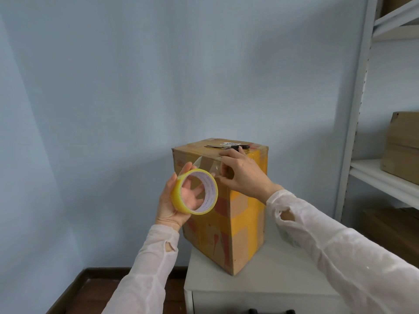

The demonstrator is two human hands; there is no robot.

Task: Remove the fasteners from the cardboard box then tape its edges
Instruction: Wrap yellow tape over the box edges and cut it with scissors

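Matt, roughish brown board on the cardboard box (247, 223), w/ glossy yellow & red tape patches. The tape roll (195, 191) is shiny yellow-tint plastic w/ a white paper core; its tape strip (210, 166) is clear, glossy film. At 12 o'clock on the box top, scissors (226, 146) w/ dark metal blades. The white surface (283, 279) is smooth & matt. The sleeves (340, 252) are thin, sheer cloth.

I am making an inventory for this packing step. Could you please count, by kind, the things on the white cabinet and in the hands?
Box: 1
Tape roll, held in the left hand: 1
Scissors, lying on top of the box: 1
Total: 3
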